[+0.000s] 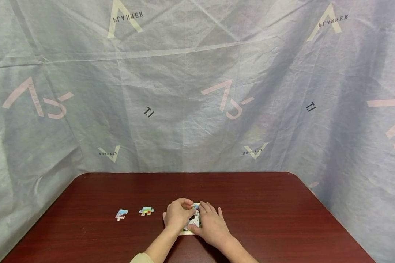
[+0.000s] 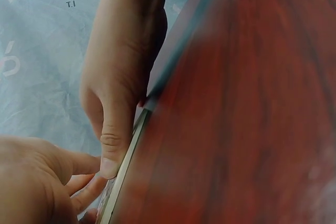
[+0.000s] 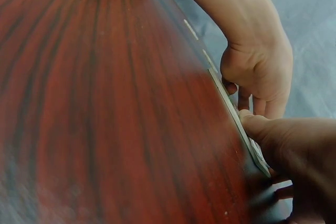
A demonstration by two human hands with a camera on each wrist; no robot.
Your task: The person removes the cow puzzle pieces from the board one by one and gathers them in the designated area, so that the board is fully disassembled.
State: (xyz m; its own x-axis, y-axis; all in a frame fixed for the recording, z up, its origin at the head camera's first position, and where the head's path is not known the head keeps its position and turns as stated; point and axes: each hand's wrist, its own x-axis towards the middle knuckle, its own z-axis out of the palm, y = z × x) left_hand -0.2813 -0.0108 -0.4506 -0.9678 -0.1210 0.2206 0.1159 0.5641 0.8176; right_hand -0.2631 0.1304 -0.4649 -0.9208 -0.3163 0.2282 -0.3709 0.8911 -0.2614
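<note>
A small jigsaw board (image 1: 194, 221) with a pale border and a colourful picture lies on the table between both hands. My left hand (image 1: 177, 215) reaches over its left side, thumb and forefinger bent together near the far part of the picture. I cannot tell whether a piece is between those fingertips. On the right side rests my right hand (image 1: 214, 224), its fingers extended along the board and its thumb at the near edge. In the left wrist view, the right thumb (image 2: 111, 156) presses by the board's thin edge (image 2: 125, 174). Much of the picture is hidden under the hands.
Two loose jigsaw pieces lie left of the board: a blue, white and red piece (image 1: 121, 214) and a piece with blue, yellow and red (image 1: 146, 211). The dark red wooden table (image 1: 266, 212) meets a grey printed cloth (image 1: 184, 109) behind it.
</note>
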